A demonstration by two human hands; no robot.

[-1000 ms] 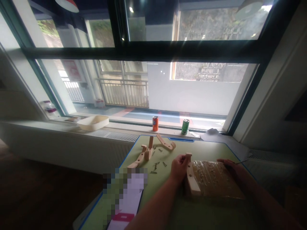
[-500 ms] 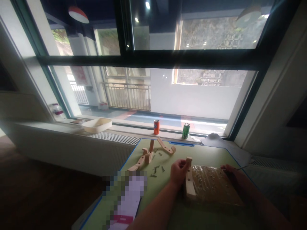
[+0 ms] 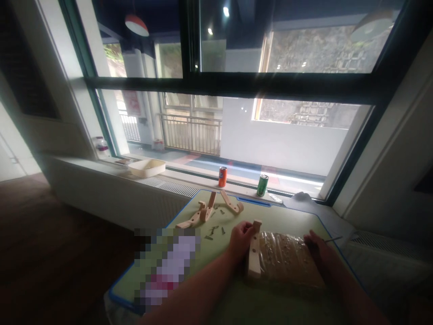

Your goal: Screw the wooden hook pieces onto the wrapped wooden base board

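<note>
My left hand (image 3: 241,239) is closed around the upper end of a pale wooden bar (image 3: 254,255) that stands against the left side of a plastic-wrapped wooden board (image 3: 287,264) on the green mat (image 3: 216,271). My right hand (image 3: 320,250) rests on the board's right edge, its fingers pinched on a thin metal tool (image 3: 333,239) that sticks out to the right. Loose curved wooden pieces (image 3: 206,210) and several small screws (image 3: 214,231) lie on the mat beyond my left hand.
An orange can (image 3: 222,176) and a green can (image 3: 261,185) stand on the window sill behind the table. A cream tray (image 3: 146,167) sits further left on the sill. A pixelated object (image 3: 169,266) lies on the mat's left part. Dark floor lies to the left.
The view has swung left and tilted, so the table sits lower right in the picture. Both hands keep the same hold on the bar and the board.
</note>
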